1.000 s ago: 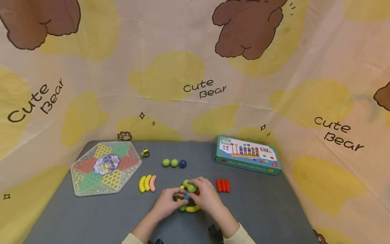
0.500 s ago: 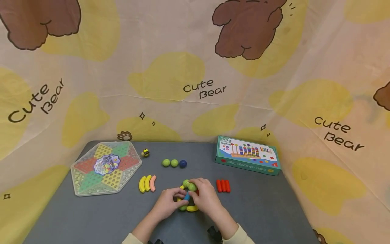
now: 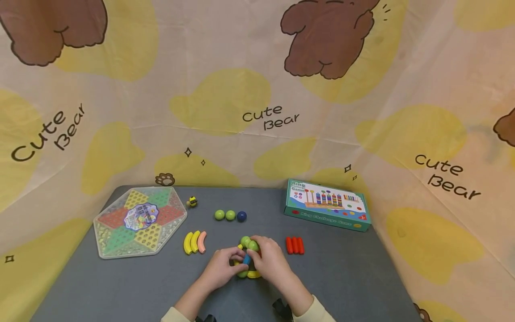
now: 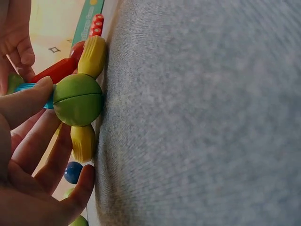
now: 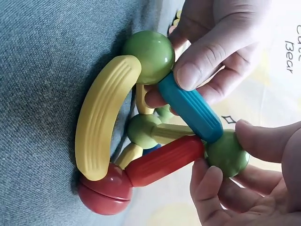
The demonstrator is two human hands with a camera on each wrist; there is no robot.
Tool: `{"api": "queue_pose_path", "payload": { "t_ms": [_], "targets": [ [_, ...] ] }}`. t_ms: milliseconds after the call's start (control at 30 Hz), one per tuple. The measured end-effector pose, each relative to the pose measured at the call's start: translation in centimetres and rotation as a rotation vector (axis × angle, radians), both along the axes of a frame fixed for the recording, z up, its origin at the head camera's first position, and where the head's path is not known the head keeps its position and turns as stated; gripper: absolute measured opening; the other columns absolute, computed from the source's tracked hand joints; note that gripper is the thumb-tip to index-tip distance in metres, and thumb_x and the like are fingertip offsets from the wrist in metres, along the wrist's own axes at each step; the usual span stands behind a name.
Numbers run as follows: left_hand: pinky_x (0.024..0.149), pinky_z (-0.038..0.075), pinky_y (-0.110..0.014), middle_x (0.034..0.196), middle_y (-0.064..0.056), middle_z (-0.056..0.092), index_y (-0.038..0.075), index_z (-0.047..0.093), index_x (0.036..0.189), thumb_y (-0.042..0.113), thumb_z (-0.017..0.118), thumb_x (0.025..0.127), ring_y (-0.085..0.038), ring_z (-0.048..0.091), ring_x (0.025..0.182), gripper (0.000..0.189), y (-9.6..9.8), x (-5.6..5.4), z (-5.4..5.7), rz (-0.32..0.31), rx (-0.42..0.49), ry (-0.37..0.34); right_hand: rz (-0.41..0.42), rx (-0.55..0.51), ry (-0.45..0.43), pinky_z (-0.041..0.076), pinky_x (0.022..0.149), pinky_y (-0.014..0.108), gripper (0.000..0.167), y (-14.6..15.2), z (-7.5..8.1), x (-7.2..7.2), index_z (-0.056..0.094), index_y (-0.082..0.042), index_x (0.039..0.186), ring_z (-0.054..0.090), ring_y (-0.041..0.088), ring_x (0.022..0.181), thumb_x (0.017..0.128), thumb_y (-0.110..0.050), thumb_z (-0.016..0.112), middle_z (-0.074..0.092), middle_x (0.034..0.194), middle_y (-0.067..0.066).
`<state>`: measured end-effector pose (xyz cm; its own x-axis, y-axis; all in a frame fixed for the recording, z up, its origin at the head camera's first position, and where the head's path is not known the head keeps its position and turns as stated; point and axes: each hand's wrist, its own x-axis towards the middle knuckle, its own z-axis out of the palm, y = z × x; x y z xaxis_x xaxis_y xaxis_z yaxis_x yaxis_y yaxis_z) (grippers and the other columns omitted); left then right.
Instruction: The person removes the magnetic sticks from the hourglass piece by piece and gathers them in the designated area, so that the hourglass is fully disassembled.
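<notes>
A: Far left of the grey table (image 3: 120, 286)?

B: A flat hexagonal case (image 3: 140, 222) with a red, green and yellow star. To its right, 2 loose yellow rods (image 3: 187, 243) and 1 pink rod (image 3: 202, 242), all curved, side by side. A bee toy (image 3: 192, 201) sits behind them.

A: Next, moving right?

B: A row at mid-table: 2 loose green balls (image 3: 219, 215), then 1 dark blue ball (image 3: 241, 216). Nearer the person, the left hand (image 3: 221, 267).

A: State of that hand?

B: Grasping. Thumb and fingers pinch the blue rod (image 5: 192, 109).

A: Location of the structure?

B: Between the 2 hands, near the front of the table. Right wrist view, left to right: a curved yellow rod (image 5: 106, 117) spans from the red ball (image 5: 104, 192) to the lower green ball (image 5: 149, 57); a red rod (image 5: 164, 161) rises from the red ball to the upper green ball (image 5: 230, 155). The blue rod slants between the 2 green balls; whether its lower end is seated cannot be told.

A: Right hand (image 3: 271, 257)?

B: Grasping also: thumb and fingertips hold the upper green ball, off the table.

A: Far right?

B: 3 loose red rods (image 3: 295, 245) side by side, then a green "Ring Challenge Game" box (image 3: 327, 205) at the back.
</notes>
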<state>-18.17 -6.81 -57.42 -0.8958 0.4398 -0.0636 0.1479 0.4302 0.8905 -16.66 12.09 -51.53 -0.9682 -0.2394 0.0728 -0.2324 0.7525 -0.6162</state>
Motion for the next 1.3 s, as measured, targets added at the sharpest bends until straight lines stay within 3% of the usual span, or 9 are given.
{"api": "queue_pose_path", "payload": {
  "t_ms": [267, 500, 667, 867, 1067, 1300],
  "targets": [
    [0.079, 0.053, -0.029, 0.094, 0.009, 0.076, 0.018, 0.073, 0.104, 0.031, 0.077, 0.09, -0.013, 0.069, 0.096, 0.02, 0.1, 0.0, 0.0, -0.011, 0.0, -0.001, -0.003, -0.079, 0.003, 0.059, 0.081, 0.037, 0.033, -0.2, -0.6, 0.1, 0.064, 0.002, 0.126, 0.066, 0.022, 0.094, 0.099, -0.017, 0.065, 0.07, 0.116, 0.015],
    [0.079, 0.055, -0.031, 0.096, 0.006, 0.076, 0.015, 0.073, 0.104, 0.028, 0.078, 0.089, -0.014, 0.07, 0.095, 0.02, 0.3, -0.1, 0.2, -0.001, -0.016, -0.008, -0.135, -0.178, 0.014, 0.058, 0.075, 0.036, 0.032, 0.0, 0.1, -0.5, 0.06, 0.0, 0.129, 0.064, 0.018, 0.085, 0.104, -0.02, 0.057, 0.069, 0.109, 0.013],
    [0.081, 0.054, -0.035, 0.096, 0.006, 0.076, 0.015, 0.073, 0.105, 0.027, 0.077, 0.09, -0.015, 0.069, 0.095, 0.02, 0.2, -0.2, 0.2, 0.005, -0.02, -0.006, -0.168, -0.271, 0.008, 0.054, 0.071, 0.027, 0.034, 1.1, 0.7, -1.4, 0.063, -0.008, 0.128, 0.061, 0.014, 0.082, 0.102, -0.03, 0.061, 0.069, 0.099, 0.004],
    [0.086, 0.052, -0.04, 0.096, 0.007, 0.075, 0.015, 0.073, 0.108, 0.027, 0.077, 0.09, -0.014, 0.068, 0.096, 0.021, 0.2, -0.2, 0.3, 0.007, -0.02, 0.001, -0.167, -0.329, 0.014, 0.054, 0.076, 0.027, 0.035, 2.3, 0.4, -2.6, 0.068, -0.015, 0.125, 0.063, 0.016, 0.091, 0.098, -0.037, 0.066, 0.07, 0.106, 0.002],
    [0.086, 0.052, -0.041, 0.097, 0.006, 0.075, 0.014, 0.072, 0.107, 0.026, 0.077, 0.09, -0.014, 0.068, 0.095, 0.021, 0.1, 0.0, 0.6, 0.009, -0.015, -0.009, -0.15, -0.364, 0.003, 0.057, 0.081, 0.032, 0.035, 2.8, 0.0, -3.8, 0.069, -0.014, 0.126, 0.064, 0.02, 0.093, 0.095, -0.031, 0.072, 0.068, 0.109, 0.006],
    [0.083, 0.052, -0.038, 0.097, 0.006, 0.075, 0.014, 0.072, 0.107, 0.024, 0.076, 0.09, -0.014, 0.068, 0.094, 0.02, 0.2, 0.0, 0.4, 0.002, -0.017, -0.009, -0.154, -0.357, -0.035, 0.059, 0.084, 0.041, 0.036, 3.2, -0.7, -6.9, 0.069, -0.011, 0.123, 0.069, 0.029, 0.103, 0.089, -0.02, 0.078, 0.071, 0.118, 0.011]
  ]
}}
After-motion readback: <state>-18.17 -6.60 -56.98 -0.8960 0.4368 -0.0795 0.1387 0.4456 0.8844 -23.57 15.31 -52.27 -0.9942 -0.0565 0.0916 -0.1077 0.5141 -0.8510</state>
